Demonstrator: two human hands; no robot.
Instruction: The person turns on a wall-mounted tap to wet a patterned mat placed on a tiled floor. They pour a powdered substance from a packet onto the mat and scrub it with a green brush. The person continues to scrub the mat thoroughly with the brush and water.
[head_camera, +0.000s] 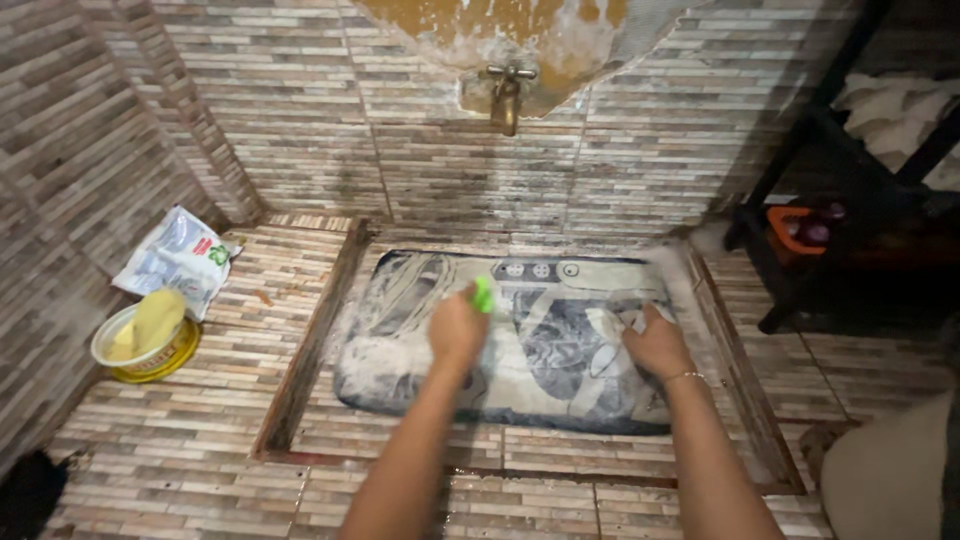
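Patterned grey-and-cream rectangular mat (520, 370), soapy and wet, lying flat in the sunken tiled wash basin (300, 350); its long axis runs from 9 o'clock to 3 o'clock, parallel to the back wall, with its printed top edge facing 12 o'clock. At 9 o'clock of the mat, on the raised tile ledge, stands a round yellow tub of soap paste (147, 347) with a yellow sponge resting in it; just beyond it, toward 11 o'clock, lies a crumpled white plastic detergent pouch (178, 258). On the mat's left-centre, the left hand (457, 328) is closed around a small bright green scrubbing brush (484, 294), whose visible end points toward 12 o'clock; the brush head touches the mat. At 12 o'clock above the basin, a brass tap (506, 95) projects from the tiled wall. On the mat's right part, the right hand (655, 342), with a thin bracelet at the wrist, presses down, fingers bunched in the foamy fabric. At 2 o'clock stands a dark metal rack (800, 200).
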